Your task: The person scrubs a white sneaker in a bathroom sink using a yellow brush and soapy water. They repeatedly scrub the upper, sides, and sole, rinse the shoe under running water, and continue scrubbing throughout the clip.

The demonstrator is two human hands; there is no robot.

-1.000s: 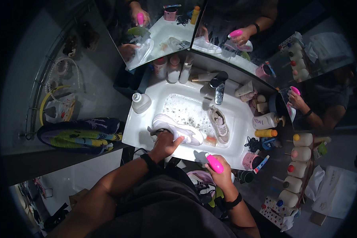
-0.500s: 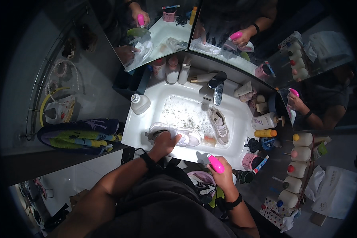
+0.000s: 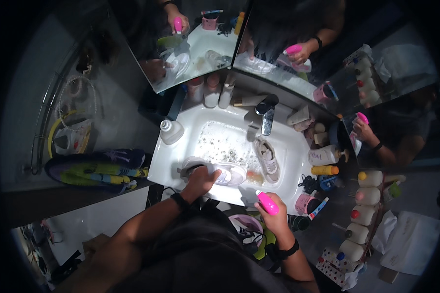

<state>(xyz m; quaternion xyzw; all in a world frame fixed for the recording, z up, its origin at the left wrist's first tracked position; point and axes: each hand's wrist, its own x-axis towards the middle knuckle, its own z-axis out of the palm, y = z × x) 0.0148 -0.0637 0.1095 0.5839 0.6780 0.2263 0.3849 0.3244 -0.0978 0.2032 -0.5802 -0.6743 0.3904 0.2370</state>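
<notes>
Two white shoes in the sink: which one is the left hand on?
The left hand grips the shoe at the sink's near edge; the other shoe lies untouched below the tap.

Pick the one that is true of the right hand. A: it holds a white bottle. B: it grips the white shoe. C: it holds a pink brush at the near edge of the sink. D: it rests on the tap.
C: the right hand is wrapped around a pink brush at the near rim of the sink, while the left hand holds the white shoe.
</notes>
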